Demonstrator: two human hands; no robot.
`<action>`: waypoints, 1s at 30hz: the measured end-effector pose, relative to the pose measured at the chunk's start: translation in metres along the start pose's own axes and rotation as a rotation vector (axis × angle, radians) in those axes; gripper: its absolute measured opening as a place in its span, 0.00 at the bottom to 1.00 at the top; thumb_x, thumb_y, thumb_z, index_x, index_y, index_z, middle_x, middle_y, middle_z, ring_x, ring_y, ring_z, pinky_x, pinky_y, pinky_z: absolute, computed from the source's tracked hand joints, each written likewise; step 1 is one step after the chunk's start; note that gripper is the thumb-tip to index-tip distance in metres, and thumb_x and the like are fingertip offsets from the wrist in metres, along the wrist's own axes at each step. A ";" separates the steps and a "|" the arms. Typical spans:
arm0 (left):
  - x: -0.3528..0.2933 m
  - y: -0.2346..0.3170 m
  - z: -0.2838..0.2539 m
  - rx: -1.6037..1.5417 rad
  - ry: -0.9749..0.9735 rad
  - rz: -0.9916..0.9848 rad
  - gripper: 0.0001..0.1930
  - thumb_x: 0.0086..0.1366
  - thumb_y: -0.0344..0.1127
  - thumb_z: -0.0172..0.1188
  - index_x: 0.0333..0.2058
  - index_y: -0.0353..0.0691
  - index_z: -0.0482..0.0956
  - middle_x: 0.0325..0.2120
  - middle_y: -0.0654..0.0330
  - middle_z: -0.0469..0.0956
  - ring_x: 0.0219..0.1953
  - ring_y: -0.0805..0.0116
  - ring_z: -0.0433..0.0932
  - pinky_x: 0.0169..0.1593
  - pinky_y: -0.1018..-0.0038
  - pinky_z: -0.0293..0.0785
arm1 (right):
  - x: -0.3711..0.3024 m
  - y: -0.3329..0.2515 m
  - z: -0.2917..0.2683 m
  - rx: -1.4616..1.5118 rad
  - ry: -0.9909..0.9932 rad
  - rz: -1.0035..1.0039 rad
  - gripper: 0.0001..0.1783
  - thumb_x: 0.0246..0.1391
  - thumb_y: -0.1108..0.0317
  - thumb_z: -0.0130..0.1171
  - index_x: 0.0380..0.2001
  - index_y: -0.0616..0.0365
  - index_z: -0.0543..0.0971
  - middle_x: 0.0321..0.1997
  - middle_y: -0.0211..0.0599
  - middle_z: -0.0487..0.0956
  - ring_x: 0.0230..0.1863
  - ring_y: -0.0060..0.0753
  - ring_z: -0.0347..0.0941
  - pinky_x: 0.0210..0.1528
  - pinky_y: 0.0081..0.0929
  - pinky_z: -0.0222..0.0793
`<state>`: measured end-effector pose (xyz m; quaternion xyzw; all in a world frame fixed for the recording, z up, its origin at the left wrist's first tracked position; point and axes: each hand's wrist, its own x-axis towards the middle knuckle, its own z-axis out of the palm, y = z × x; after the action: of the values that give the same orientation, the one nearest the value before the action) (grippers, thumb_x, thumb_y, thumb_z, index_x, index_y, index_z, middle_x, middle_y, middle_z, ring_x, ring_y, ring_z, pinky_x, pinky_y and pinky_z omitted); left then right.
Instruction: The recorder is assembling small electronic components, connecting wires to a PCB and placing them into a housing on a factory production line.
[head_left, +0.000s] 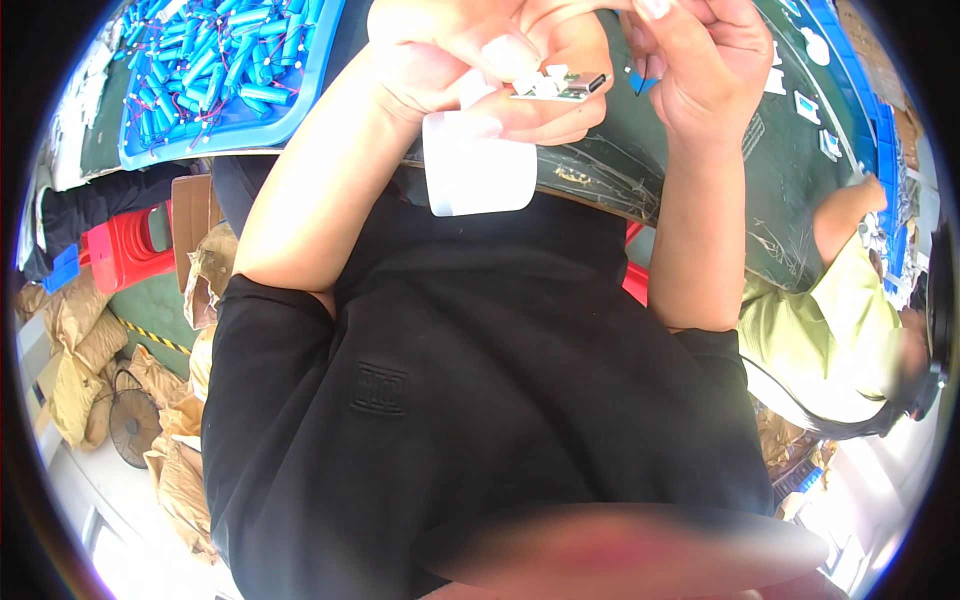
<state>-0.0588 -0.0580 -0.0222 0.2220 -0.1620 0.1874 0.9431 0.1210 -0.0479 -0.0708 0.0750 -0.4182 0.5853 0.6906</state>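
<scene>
My left hand [480, 45] is closed around a small circuit board [560, 86], white with a metal port at its end and white connectors on top. A white rounded plastic housing [478, 172] hangs below the same hand, against its fingers. My right hand [705, 65] is raised beside it, thumb and fingers pinched together at the upper edge. What the right fingertips hold is too small and partly cut off to make out. Just beneath those fingers shows a small blue piece [642, 84] with a dark wire.
A blue tray [300, 135] full of blue cylindrical cells with wires lies at the left of the dark green table [620, 165]. Small white parts [806, 106] lie at the right. Another person's arm [845, 215] reaches to the table there. A red stool [130, 255] stands left.
</scene>
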 end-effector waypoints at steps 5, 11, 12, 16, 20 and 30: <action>0.000 -0.001 0.001 0.002 0.006 0.012 0.52 0.57 0.24 0.62 0.70 0.21 0.34 0.15 0.48 0.75 0.13 0.64 0.72 0.22 0.72 0.64 | -0.001 -0.002 0.002 -0.003 0.012 -0.004 0.06 0.58 0.74 0.66 0.38 0.64 0.81 0.19 0.28 0.77 0.15 0.11 0.63 0.18 0.13 0.54; -0.002 -0.001 -0.001 -0.001 0.005 0.019 0.51 0.57 0.24 0.62 0.70 0.20 0.35 0.15 0.48 0.75 0.13 0.64 0.72 0.22 0.72 0.63 | -0.001 0.004 0.001 0.026 -0.006 -0.033 0.06 0.59 0.74 0.65 0.39 0.64 0.81 0.19 0.28 0.77 0.15 0.11 0.62 0.18 0.13 0.54; -0.003 -0.001 -0.001 -0.005 0.007 0.016 0.51 0.58 0.24 0.62 0.70 0.20 0.34 0.15 0.47 0.75 0.13 0.64 0.72 0.23 0.72 0.63 | -0.001 0.004 0.001 0.030 -0.004 -0.046 0.06 0.59 0.75 0.65 0.39 0.64 0.80 0.19 0.28 0.77 0.15 0.11 0.62 0.18 0.12 0.54; -0.001 0.000 0.001 0.004 0.000 0.024 0.51 0.58 0.24 0.62 0.69 0.19 0.35 0.15 0.47 0.75 0.14 0.63 0.73 0.23 0.72 0.63 | -0.001 0.004 0.004 0.051 -0.002 -0.024 0.06 0.59 0.75 0.64 0.40 0.64 0.80 0.20 0.28 0.77 0.15 0.11 0.62 0.19 0.12 0.55; -0.001 0.001 -0.001 0.013 -0.006 0.014 0.50 0.58 0.24 0.62 0.68 0.17 0.34 0.16 0.47 0.76 0.14 0.63 0.73 0.23 0.72 0.63 | -0.001 0.005 0.003 0.054 -0.008 -0.038 0.06 0.60 0.75 0.64 0.39 0.63 0.80 0.21 0.29 0.78 0.15 0.11 0.63 0.19 0.12 0.55; -0.005 -0.007 0.023 -0.309 0.234 0.048 0.45 0.57 0.27 0.58 0.66 0.17 0.41 0.15 0.47 0.74 0.14 0.65 0.69 0.20 0.74 0.62 | 0.001 -0.033 0.037 -1.056 -0.013 0.261 0.06 0.60 0.78 0.63 0.40 0.65 0.80 0.28 0.32 0.83 0.22 0.09 0.69 0.25 0.10 0.60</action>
<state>-0.0651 -0.0756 -0.0070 0.0472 -0.0833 0.2072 0.9736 0.1316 -0.0793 -0.0341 -0.3309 -0.6656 0.3758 0.5534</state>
